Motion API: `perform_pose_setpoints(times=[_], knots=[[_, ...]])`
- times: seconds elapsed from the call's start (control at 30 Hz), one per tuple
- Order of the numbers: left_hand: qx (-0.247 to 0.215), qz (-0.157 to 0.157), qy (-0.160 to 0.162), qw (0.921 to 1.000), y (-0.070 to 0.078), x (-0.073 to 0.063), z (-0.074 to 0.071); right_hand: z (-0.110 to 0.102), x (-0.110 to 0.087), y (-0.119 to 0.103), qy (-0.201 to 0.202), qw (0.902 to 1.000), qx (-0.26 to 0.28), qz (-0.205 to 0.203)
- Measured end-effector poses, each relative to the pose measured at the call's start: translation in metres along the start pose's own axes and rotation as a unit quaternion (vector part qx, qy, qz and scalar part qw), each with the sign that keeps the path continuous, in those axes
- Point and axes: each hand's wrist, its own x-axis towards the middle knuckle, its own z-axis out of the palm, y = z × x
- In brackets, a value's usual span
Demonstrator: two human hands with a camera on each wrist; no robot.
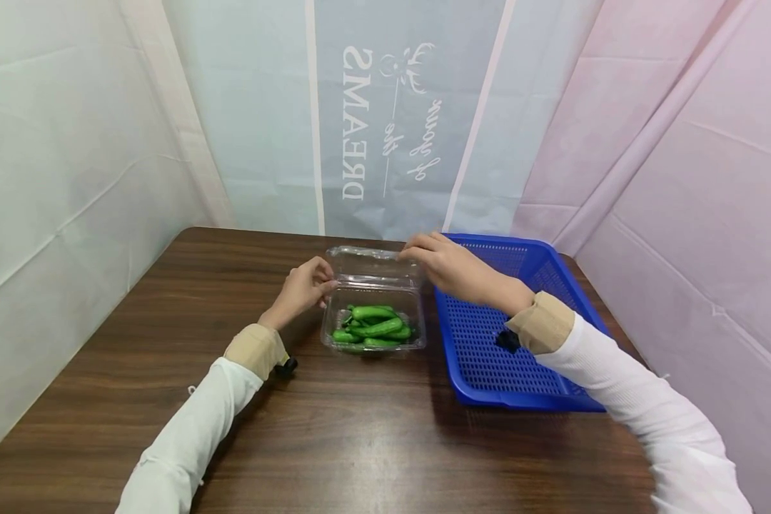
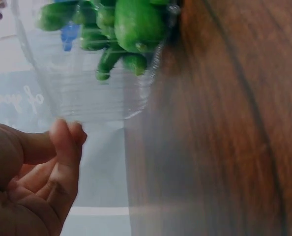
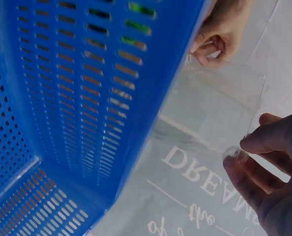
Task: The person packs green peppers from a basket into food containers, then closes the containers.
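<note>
A clear plastic clamshell box (image 1: 421, 314) stands on the table with several green peppers (image 1: 375, 328) lying in its base. Its see-through lid (image 1: 373, 267) is raised at the far side. With thumb and fingertips together, my left hand (image 1: 302, 291) pinches the box's left edge near the hinge; the left wrist view shows the fingertips at a clear corner. My right hand (image 1: 452, 268) holds the lid's far right corner. In the right wrist view, thumb and fingers of the right hand (image 3: 269, 172) pinch that corner.
A blue perforated plastic basket (image 1: 452, 371) stands right of the box, under my right forearm. The dark wooden table (image 1: 360, 442) ends at a printed cloth (image 1: 263, 143) behind. Pale cloth walls (image 1: 58, 178) flank both sides.
</note>
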Motion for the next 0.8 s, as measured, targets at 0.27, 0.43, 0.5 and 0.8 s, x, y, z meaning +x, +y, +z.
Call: perform_pose_setpoints(times=[0.27, 0.43, 0.5, 0.8], knots=[[0.029, -0.019, -0.016, 0.9993, 0.002, -0.009, -0.015, 0.007, -0.011, -0.013, 0.013, 0.9991, -0.004, -0.041], [0.052, -0.012, -0.030, 0.9982, 0.001, -0.019, -0.019, 0.011, -0.017, -0.020, 0.000, 0.9990, -0.007, -0.044], [0.059, -0.007, -0.037, 0.9976, 0.001, -0.023, -0.020, 0.013, -0.018, -0.022, -0.010, 0.9989, -0.009, -0.044], [0.017, -0.053, -0.043, 0.9975, 0.007, -0.035, -0.023, 0.021, -0.021, -0.031, -0.066, 0.9963, 0.013, -0.054]])
